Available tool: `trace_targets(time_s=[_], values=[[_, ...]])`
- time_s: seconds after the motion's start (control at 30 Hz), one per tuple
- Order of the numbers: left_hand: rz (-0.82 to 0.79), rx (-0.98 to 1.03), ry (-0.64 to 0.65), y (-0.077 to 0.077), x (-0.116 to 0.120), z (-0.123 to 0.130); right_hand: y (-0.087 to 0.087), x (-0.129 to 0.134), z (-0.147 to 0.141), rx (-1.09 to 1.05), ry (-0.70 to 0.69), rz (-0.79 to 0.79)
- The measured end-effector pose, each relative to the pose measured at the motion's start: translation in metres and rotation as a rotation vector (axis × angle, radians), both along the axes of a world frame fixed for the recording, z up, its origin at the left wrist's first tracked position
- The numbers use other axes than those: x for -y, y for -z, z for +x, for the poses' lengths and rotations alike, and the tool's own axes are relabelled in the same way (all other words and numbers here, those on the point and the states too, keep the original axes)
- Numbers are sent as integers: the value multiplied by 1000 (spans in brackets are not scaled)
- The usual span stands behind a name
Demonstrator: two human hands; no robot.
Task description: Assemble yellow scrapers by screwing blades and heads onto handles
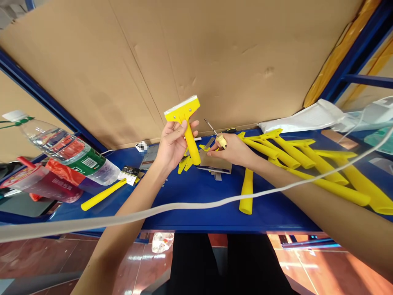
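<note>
My left hand (174,145) grips a yellow scraper (192,145) by its handle, holding it raised above the blue table. Its head is up, with two screws showing and a pale blade along the top edge. In my right hand (235,148) is a screwdriver (221,141) with a pale handle, its shaft pointing up and to the left, apart from the scraper. The right fingertips are low over small yellow parts and a brown packet (215,164); whether they also touch one of these I cannot tell. More small yellow pieces (184,164) lie behind the scraper's handle.
Several yellow scraper handles (325,166) are piled at the right, and one handle (246,192) lies in front. On the left are a water bottle (89,159), a red cup (43,182) and another yellow handle (102,196). A white cable (196,205) crosses the foreground. Cardboard (215,61) stands behind.
</note>
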State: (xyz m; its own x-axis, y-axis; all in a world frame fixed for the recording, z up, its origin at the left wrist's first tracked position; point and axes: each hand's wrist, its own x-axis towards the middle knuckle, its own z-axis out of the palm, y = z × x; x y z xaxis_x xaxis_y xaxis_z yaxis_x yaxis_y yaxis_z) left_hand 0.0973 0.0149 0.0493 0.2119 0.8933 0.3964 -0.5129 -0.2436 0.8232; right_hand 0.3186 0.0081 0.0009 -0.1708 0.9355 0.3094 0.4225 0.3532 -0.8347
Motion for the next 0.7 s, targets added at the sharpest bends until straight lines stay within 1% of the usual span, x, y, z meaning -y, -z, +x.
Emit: trace_targets(time_s=[0.1, 0.17, 0.33, 0.43, 0.53, 0.6, 0.7], values=[[-58, -48, 21, 4, 4, -3, 2, -2, 1, -21, 20, 10], [-103, -47, 59, 8, 8, -2, 3, -3, 2, -83, 42, -1], [-184, 18, 121, 14, 15, 4, 2, 1, -2, -303, 10, -121], [-176, 25, 138, 15, 18, 5, 1, 4, -5, -375, -6, -182], [-133, -2, 139, 16, 19, 3, 1, 6, -6, -420, -13, -266], [-107, -27, 140, 17, 19, 1, 1, 6, -6, -412, -16, -308], [-96, -45, 165, 19, 19, -1, 1, 5, -6, -338, -16, -306]])
